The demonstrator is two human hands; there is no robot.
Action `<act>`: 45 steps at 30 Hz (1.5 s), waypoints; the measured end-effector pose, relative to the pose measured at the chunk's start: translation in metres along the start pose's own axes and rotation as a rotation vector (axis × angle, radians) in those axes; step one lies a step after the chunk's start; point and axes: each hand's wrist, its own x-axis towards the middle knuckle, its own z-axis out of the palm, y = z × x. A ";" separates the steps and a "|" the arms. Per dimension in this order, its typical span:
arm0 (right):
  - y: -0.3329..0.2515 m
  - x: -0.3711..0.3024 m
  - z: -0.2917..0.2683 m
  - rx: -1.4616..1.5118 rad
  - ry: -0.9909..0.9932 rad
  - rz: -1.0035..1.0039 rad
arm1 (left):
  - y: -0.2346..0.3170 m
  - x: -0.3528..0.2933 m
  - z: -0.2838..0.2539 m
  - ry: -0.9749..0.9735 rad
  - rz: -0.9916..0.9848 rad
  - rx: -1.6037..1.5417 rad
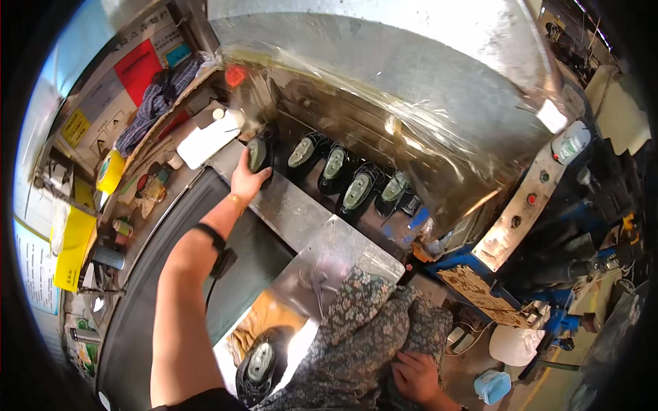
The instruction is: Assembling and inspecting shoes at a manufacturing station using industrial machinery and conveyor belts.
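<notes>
My left hand (247,179) reaches out to the far left end of a row and grips a dark shoe (258,155) with a pale green last in it. Several similar dark shoes stand to its right inside the machine's opening, among them one with laces (358,190) and one at the right end (395,188). Close to my body, another dark shoe (260,363) sits on a lit patch beside tan cloth (277,314). My right hand (415,377) rests against the floral apron (363,329) on my lap, its fingers loosely extended and holding nothing.
A metal ledge (301,212) runs before the opening, beside a dark conveyor belt (147,301). Overhead hangs a metal hood (397,61) with clear plastic sheeting. A white bottle (209,140) lies on the left shelf. At right are a button panel (521,205) and blue tub (492,387).
</notes>
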 end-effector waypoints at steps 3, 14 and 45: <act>-0.003 0.003 -0.005 0.097 -0.015 0.067 | -0.047 0.077 0.037 -0.146 0.145 -0.011; 0.013 0.035 -0.011 0.156 -0.063 0.155 | 0.006 0.106 0.142 -0.528 0.189 0.264; 0.023 0.023 -0.002 0.168 -0.037 0.162 | 0.132 -0.051 0.175 -0.823 0.333 0.504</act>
